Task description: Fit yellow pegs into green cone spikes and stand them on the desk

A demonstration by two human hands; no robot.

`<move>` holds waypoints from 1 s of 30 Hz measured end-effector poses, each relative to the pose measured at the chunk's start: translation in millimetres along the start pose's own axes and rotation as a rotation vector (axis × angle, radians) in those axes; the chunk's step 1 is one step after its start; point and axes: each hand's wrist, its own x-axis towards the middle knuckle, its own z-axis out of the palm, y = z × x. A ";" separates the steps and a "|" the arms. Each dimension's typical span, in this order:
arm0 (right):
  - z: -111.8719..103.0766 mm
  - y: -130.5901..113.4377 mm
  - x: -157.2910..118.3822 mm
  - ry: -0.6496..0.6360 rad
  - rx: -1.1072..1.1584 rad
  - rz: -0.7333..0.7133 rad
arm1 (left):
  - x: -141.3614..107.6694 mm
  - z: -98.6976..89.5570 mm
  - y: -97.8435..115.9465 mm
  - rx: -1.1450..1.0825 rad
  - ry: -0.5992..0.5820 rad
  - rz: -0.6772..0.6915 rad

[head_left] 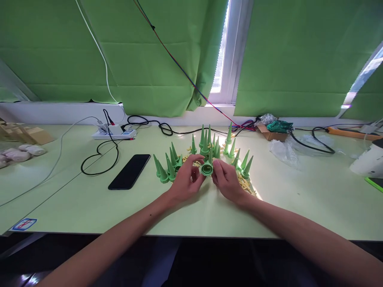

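Between my hands is a green cone piece, tipped so that its round hollow base faces me. My left hand grips it from the left with thumb and fingers. From the right, my right hand has its fingers pressed together at the cone's edge; whether a small part is pinched there is too small to tell. Several green cones stand upright to the left, others behind the hands, and more to the right. Small pale yellow pieces lie scattered among the cones, partly hidden by my hands.
A black phone lies left of the cones. Farther back are a power strip and black cables. At the back right sit a small cardboard box and clear plastic bags. The table's front edge runs below my forearms.
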 end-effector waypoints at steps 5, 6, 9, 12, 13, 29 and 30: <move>-1.0 0.0 0.7 -0.008 -0.027 -0.017 | 2.0 1.3 7.8 -0.326 -0.107 -0.322; -1.3 -0.2 1.3 -0.022 -0.040 -0.023 | 2.4 1.9 7.7 -0.419 -0.142 -0.379; -2.1 -0.3 2.9 -0.076 -0.068 -0.033 | 4.1 3.7 6.2 -0.628 -0.242 -0.510; -1.8 1.1 3.5 -0.114 -0.065 -0.024 | 5.2 3.9 5.8 -0.683 -0.251 -0.523; -1.6 1.7 3.4 -0.124 -0.062 -0.017 | 5.1 3.3 6.2 -0.682 -0.241 -0.518; -4.5 0.0 6.8 -0.130 -0.179 -0.042 | -0.9 -0.4 -0.3 0.003 -0.146 -0.121; -4.5 -0.2 7.1 -0.130 -0.175 -0.031 | -0.9 -0.7 -0.9 0.036 -0.149 -0.088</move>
